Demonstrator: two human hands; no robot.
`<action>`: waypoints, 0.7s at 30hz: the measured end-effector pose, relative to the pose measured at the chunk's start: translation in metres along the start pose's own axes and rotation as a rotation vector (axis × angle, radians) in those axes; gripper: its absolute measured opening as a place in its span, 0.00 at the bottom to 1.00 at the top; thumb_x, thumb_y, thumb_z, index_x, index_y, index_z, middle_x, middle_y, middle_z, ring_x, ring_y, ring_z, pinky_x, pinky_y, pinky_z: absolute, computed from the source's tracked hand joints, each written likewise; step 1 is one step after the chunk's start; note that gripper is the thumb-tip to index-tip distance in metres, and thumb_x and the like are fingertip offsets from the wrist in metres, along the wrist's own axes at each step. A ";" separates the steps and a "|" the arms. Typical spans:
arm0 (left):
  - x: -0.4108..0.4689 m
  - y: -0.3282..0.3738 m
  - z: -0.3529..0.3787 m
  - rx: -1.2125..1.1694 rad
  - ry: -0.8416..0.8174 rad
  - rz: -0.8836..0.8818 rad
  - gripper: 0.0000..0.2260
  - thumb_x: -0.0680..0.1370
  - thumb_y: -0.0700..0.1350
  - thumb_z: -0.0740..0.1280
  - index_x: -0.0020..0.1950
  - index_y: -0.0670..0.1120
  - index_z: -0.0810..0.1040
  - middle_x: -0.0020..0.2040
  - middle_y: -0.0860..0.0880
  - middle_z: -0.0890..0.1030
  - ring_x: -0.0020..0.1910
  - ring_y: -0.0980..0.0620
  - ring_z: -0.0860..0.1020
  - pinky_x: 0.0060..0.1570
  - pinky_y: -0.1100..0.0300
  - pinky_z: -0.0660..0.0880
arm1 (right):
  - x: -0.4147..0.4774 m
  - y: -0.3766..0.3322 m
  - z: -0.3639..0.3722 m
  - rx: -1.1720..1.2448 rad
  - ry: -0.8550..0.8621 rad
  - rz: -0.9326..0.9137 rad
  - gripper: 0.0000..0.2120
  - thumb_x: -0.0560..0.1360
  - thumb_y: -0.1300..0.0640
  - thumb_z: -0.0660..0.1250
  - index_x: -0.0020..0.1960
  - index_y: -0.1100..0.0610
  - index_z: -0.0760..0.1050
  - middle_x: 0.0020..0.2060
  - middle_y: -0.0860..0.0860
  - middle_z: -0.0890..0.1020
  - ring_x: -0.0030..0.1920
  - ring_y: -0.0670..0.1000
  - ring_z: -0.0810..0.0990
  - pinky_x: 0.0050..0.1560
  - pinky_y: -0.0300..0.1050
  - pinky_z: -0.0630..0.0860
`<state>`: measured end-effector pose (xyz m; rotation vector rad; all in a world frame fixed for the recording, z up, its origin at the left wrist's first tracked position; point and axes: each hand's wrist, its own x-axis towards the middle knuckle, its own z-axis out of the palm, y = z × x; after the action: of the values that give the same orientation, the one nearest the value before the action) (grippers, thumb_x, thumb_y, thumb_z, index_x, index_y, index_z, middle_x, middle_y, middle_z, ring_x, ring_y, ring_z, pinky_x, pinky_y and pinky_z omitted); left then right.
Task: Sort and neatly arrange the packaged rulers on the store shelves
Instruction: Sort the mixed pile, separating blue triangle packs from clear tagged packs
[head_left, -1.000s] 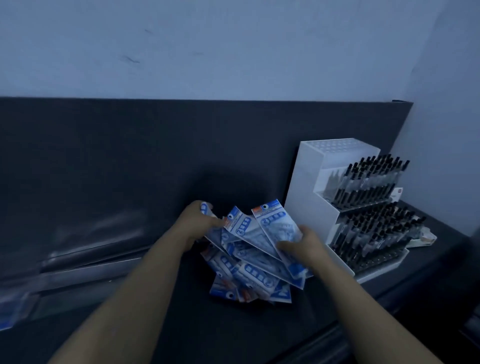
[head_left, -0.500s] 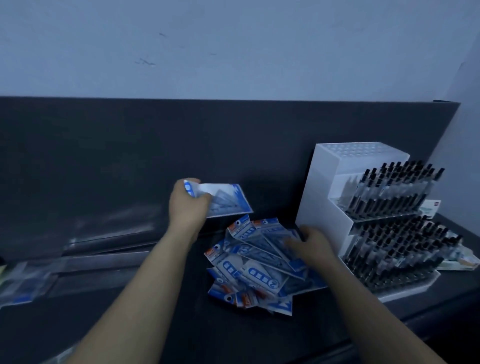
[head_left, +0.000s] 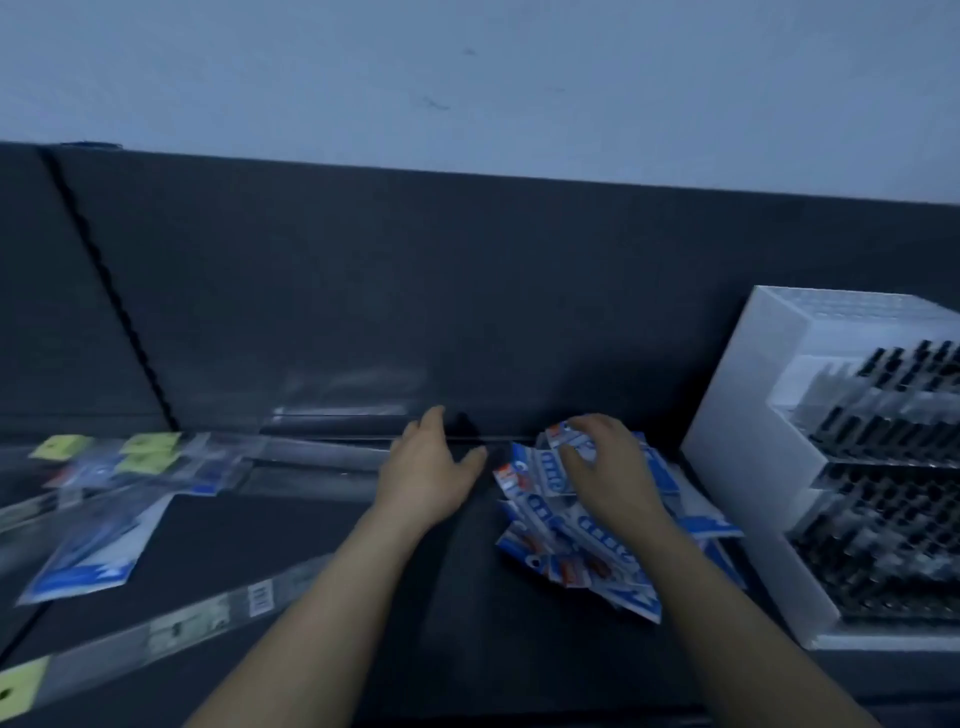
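**Head view: right hand on the ruler pile, left hand bare beside it**

Head camera shows the right hand (head_left: 610, 467) lying on top of the pile of packaged rulers (head_left: 587, 551), fingers bent down over the uppermost blue-and-white packets. Whether it pinches one or only presses on them cannot be told, as the palm hides the contact. The left hand (head_left: 428, 473) is just left of the pile, fingers loosely spread, holding nothing.

The pile sits in a loose fan on the dark shelf (head_left: 457, 597), close to the back panel (head_left: 363, 286); its print is too smeared to read. Just right of it stands a white pen rack (head_left: 748, 447), cut off by the frame edge, with its black-capped pens (head_left: 883, 519) only partly seen.

Well to the left lie more packets (head_left: 83, 556) — badly blurred — with yellow-green tags (head_left: 150, 444) behind them. A long clear-wrapped strip (head_left: 208, 618) lies slantwise near the front edge.
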<state>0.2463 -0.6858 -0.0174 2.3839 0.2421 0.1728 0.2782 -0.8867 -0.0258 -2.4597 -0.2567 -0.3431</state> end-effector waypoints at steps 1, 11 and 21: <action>-0.005 -0.016 -0.013 -0.006 0.025 -0.054 0.30 0.76 0.57 0.66 0.74 0.47 0.62 0.69 0.45 0.70 0.67 0.44 0.69 0.64 0.50 0.70 | 0.002 -0.013 0.014 -0.012 -0.019 -0.060 0.18 0.78 0.56 0.65 0.66 0.60 0.73 0.64 0.56 0.75 0.64 0.54 0.72 0.65 0.45 0.66; -0.072 -0.192 -0.144 0.289 0.254 -0.466 0.23 0.77 0.57 0.65 0.68 0.48 0.72 0.65 0.45 0.77 0.63 0.43 0.74 0.58 0.51 0.74 | -0.011 -0.171 0.158 0.005 -0.375 -0.437 0.17 0.78 0.52 0.62 0.66 0.56 0.75 0.65 0.50 0.75 0.68 0.53 0.69 0.71 0.45 0.60; -0.083 -0.273 -0.188 0.457 0.080 -0.453 0.33 0.71 0.69 0.64 0.70 0.51 0.69 0.69 0.46 0.66 0.69 0.44 0.64 0.66 0.53 0.63 | -0.048 -0.281 0.240 0.001 -0.749 -0.439 0.12 0.79 0.62 0.58 0.56 0.65 0.78 0.58 0.57 0.78 0.60 0.57 0.74 0.62 0.51 0.70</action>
<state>0.0950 -0.3841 -0.0709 2.6914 0.9343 -0.0046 0.2019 -0.5237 -0.0647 -2.4118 -1.1093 0.4233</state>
